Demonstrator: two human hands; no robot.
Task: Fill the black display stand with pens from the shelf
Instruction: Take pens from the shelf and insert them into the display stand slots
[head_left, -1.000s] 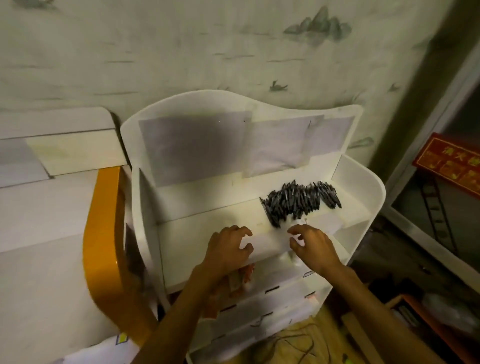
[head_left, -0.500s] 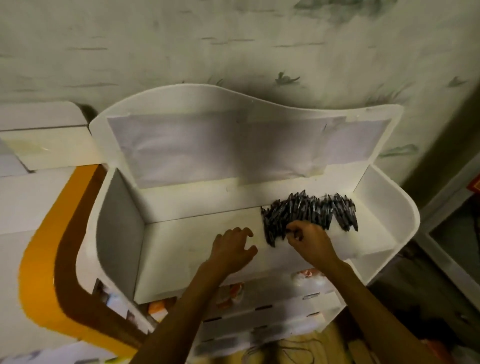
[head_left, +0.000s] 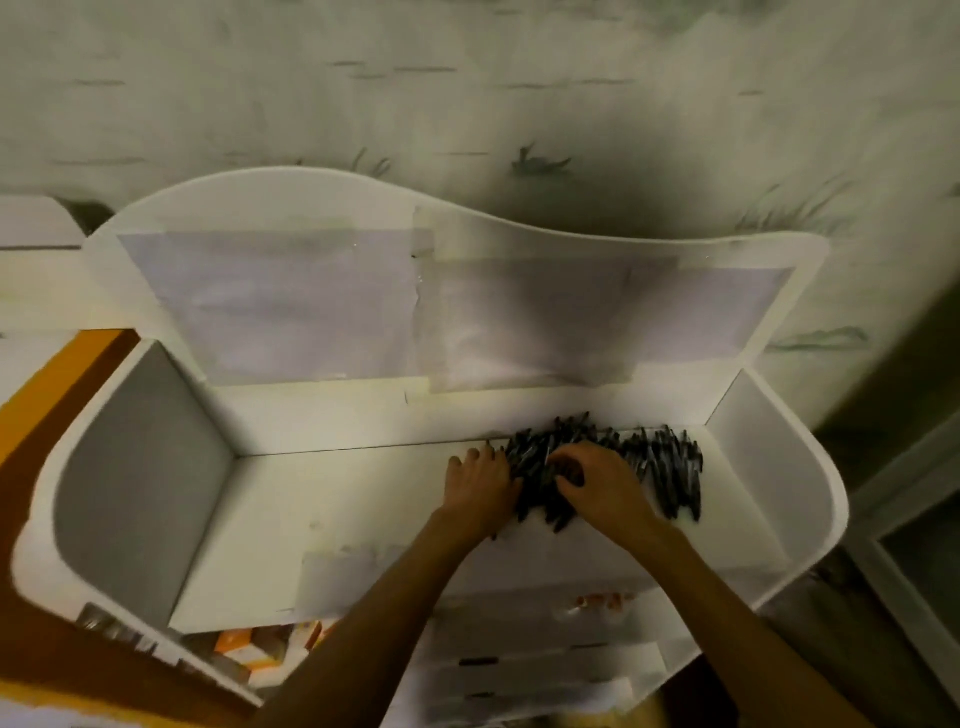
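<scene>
Head view, near to far. Lower tiers (head_left: 545, 670) of the white unit: slotted fronts, orange packets at left. My left hand (head_left: 480, 491): lies at the left edge of the pile, fingers reaching into it; whether it grips anything I cannot tell. My right hand (head_left: 597, 483): fingers curled down round a bunch of pens. Pens (head_left: 660, 467): dark heap on the white shelf (head_left: 337, 499), right of centre, against the back panel (head_left: 519, 312). Black display stand: not in sight. Progress, by my judgement: gathering only; no pen placed, filling all to do.
</scene>
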